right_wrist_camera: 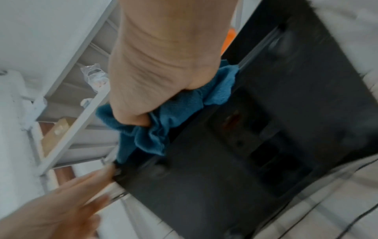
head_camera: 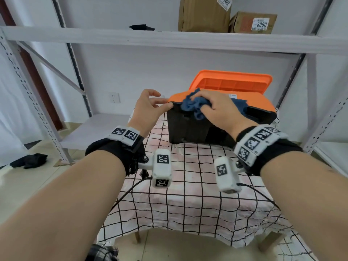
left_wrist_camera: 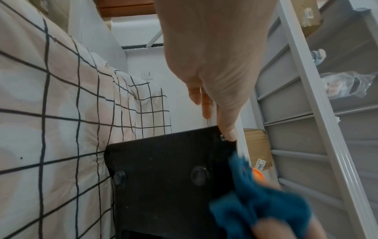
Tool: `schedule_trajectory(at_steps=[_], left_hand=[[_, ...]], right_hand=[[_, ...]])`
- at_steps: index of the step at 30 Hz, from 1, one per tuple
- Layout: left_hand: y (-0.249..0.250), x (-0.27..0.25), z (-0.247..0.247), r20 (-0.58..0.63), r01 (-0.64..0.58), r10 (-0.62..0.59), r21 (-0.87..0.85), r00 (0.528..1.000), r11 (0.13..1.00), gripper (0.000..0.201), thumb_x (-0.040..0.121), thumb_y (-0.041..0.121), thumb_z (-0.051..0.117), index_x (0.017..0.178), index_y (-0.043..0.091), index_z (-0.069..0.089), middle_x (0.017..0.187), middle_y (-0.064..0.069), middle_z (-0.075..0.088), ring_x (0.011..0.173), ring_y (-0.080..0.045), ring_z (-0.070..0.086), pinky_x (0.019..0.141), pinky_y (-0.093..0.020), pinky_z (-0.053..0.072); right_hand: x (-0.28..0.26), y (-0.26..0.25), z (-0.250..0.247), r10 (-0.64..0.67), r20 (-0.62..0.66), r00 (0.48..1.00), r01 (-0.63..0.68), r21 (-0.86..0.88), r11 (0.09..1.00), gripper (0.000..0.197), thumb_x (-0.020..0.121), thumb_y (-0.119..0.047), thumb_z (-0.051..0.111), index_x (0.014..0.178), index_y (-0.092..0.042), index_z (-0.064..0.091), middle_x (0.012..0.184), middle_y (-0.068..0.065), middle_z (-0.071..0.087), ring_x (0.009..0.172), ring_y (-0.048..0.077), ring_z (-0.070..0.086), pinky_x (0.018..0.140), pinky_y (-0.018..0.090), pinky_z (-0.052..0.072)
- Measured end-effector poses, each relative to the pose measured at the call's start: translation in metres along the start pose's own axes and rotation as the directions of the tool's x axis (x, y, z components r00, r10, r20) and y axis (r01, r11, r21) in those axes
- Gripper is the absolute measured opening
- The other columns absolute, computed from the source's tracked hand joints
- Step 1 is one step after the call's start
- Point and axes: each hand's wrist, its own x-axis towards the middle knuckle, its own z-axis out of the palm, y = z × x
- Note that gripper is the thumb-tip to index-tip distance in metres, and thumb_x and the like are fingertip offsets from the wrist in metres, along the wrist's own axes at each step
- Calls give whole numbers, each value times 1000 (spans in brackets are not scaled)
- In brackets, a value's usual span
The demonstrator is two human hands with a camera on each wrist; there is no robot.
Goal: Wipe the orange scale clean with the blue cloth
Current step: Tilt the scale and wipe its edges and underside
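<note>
The orange scale (head_camera: 190, 129) stands tipped on the checked table, with its black underside (left_wrist_camera: 163, 169) toward me and its orange rim on top. My right hand (head_camera: 203, 104) grips the bunched blue cloth (head_camera: 192, 106) and presses it on the scale's upper left edge. In the right wrist view the cloth (right_wrist_camera: 151, 137) hangs from my fist (right_wrist_camera: 163, 64) over the black face (right_wrist_camera: 245, 145). My left hand (head_camera: 162, 103) has straight fingers, and its thumb (left_wrist_camera: 227, 129) touches the scale's top left corner. An orange ribbed panel (head_camera: 231, 83) rises behind the scale.
The table's checked cloth (head_camera: 188, 194) is bare in front of the scale, and a black cable (head_camera: 128, 193) runs off its left side. Grey metal shelving (head_camera: 169, 40) surrounds the table, with cardboard boxes (head_camera: 204, 14) on it. A dark rag (head_camera: 28, 161) lies on the floor at the left.
</note>
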Motion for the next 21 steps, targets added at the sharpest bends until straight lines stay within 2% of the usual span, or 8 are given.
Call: schedule_trajectory(at_steps=[3,6,8,10,13,16,19,21], left_hand=[[1,0,0,7,-6,6,26,1000,1000,38,80,26,74,106,17,48,91,14,72,86,-19,58,77,-24,44],[-1,-2,2,-11,0,0,21,1000,1000,33,81,24,73,103,17,49,92,13,72,98,-22,63,79,-22,44],[0,-3,4,-21,-5,5,3,1000,1000,30,82,21,73,100,17,50,91,12,71,93,-17,64,77,-21,43],[0,-3,3,-14,-25,25,-4,1000,1000,25,82,19,72,98,18,52,89,11,71,84,-7,65,74,-16,43],[0,-5,1,8,-90,89,64,996,994,15,85,17,69,96,19,58,88,8,70,79,2,64,69,-8,45],[1,-6,0,-31,-140,147,158,989,977,4,89,22,63,90,21,67,86,9,68,78,2,61,75,-13,45],[11,-6,6,-60,-205,235,315,970,927,31,97,32,49,76,12,60,68,5,50,63,-8,44,67,-24,40],[23,-6,17,45,-287,294,407,955,867,32,101,31,39,81,11,53,79,-2,50,75,-14,45,75,-29,37]], right_hand=[[-12,22,-12,117,-203,972,-140,-101,985,37,77,-18,40,108,-11,58,96,12,66,92,33,59,81,43,46],[-7,13,-2,180,-306,935,-250,-207,946,33,83,-16,42,112,-9,55,97,19,65,93,39,58,79,44,44],[0,-7,14,114,-258,959,-184,-265,946,35,82,-16,44,115,-15,57,102,16,65,97,37,58,83,44,41],[7,-22,28,14,-154,988,-46,-208,977,36,82,-15,46,116,-18,57,102,9,65,97,33,57,84,43,43],[10,-21,30,-52,-87,995,33,-207,978,36,82,-18,45,116,-23,55,99,0,65,95,26,58,84,41,43],[1,-5,19,-45,-131,990,8,-268,963,32,83,-19,45,113,-26,54,90,-9,58,91,20,57,88,39,39],[-11,6,10,-1,-212,977,-63,-295,954,31,85,-18,45,114,-25,53,93,-9,59,94,19,56,97,43,38],[-17,7,7,6,-215,977,-76,-315,946,31,85,-16,45,114,-23,53,97,-5,61,97,20,55,100,44,37]])
